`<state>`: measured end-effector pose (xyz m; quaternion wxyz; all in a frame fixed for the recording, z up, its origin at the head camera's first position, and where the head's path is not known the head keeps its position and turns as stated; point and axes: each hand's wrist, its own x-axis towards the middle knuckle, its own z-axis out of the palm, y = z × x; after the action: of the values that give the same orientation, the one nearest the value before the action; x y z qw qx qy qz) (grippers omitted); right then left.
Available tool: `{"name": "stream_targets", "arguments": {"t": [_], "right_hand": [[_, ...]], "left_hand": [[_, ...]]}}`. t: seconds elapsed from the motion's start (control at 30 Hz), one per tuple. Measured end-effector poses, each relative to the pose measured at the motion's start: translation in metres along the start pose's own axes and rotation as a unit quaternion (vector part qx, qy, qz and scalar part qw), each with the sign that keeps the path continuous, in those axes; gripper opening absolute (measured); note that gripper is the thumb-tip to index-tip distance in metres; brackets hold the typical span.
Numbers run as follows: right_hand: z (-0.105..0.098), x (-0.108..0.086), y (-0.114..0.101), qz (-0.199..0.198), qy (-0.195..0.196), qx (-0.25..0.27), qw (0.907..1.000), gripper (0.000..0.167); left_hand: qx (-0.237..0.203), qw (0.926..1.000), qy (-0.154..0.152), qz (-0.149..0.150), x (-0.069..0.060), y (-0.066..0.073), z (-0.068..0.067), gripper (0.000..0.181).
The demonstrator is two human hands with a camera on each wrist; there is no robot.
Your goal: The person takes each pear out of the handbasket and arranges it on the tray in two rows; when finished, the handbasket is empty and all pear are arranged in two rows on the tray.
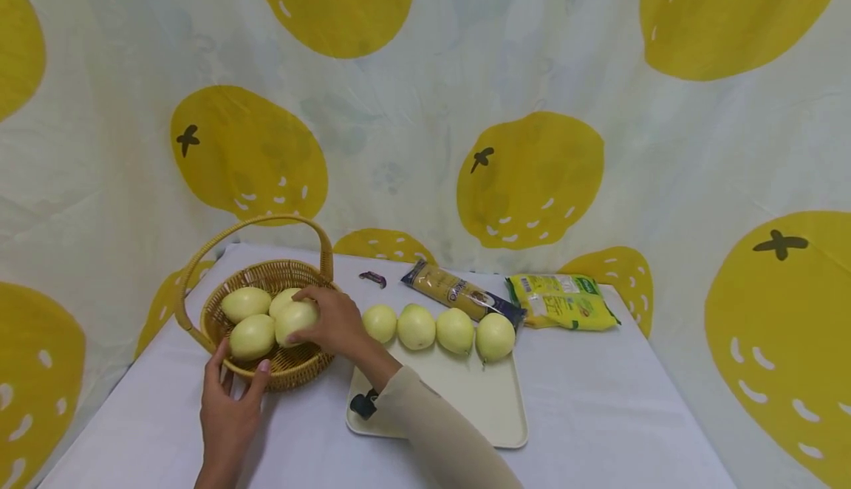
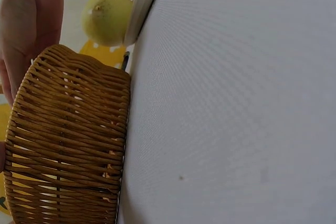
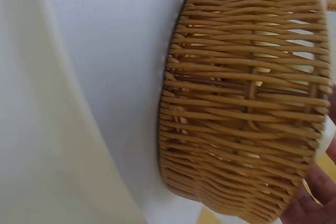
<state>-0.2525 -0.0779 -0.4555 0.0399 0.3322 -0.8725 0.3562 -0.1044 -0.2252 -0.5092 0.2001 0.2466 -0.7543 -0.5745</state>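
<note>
Several pale yellow pears (image 1: 247,304) lie in a round wicker basket (image 1: 282,378) with a tall arched handle, at the left of the table. My right hand (image 1: 337,320) reaches over the basket's right side and holds one pear (image 1: 295,320) between thumb and fingers, against the others. At the near rim, my left hand (image 1: 229,404) touches the basket with thumb and fingers spread. The left wrist view shows the woven side of the basket (image 2: 68,145) standing on the cloth. In the right wrist view the basket (image 3: 247,98) hides most of the fruit.
A cream tray (image 1: 465,408) lies right of the basket, with a row of pears (image 1: 416,326) along its far edge. Behind stand a pasta packet (image 1: 459,289), a yellow-green packet (image 1: 561,301) and a small dark wrapper (image 1: 373,278). A patterned curtain (image 1: 399,164) hangs behind the table.
</note>
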Motion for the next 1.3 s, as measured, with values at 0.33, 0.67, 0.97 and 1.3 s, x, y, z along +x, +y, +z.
{"name": "stream_targets", "arguments": {"t": [0.33, 0.67, 0.97, 1.3], "right_hand": [[-0.026, -0.018, 0.004, -0.011, 0.019, 0.101, 0.9946, 0.070], [-0.054, -0.042, 0.010, -0.048, 0.031, 0.171, 0.9836, 0.066], [-0.072, -0.071, 0.024, -0.012, 0.021, 0.196, 0.9802, 0.066], [-0.078, -0.100, 0.045, 0.012, -0.010, 0.163, 0.9866, 0.066]], "left_hand": [[0.004, 0.9999, 0.003, -0.016, -0.001, 0.003, 0.000, 0.089], [0.003, 0.9998, 0.003, -0.017, -0.001, 0.002, 0.000, 0.088], [0.013, 0.9995, -0.001, -0.029, 0.000, 0.003, -0.002, 0.091], [0.015, 0.9994, 0.005, -0.030, 0.001, 0.003, 0.000, 0.090]]}}
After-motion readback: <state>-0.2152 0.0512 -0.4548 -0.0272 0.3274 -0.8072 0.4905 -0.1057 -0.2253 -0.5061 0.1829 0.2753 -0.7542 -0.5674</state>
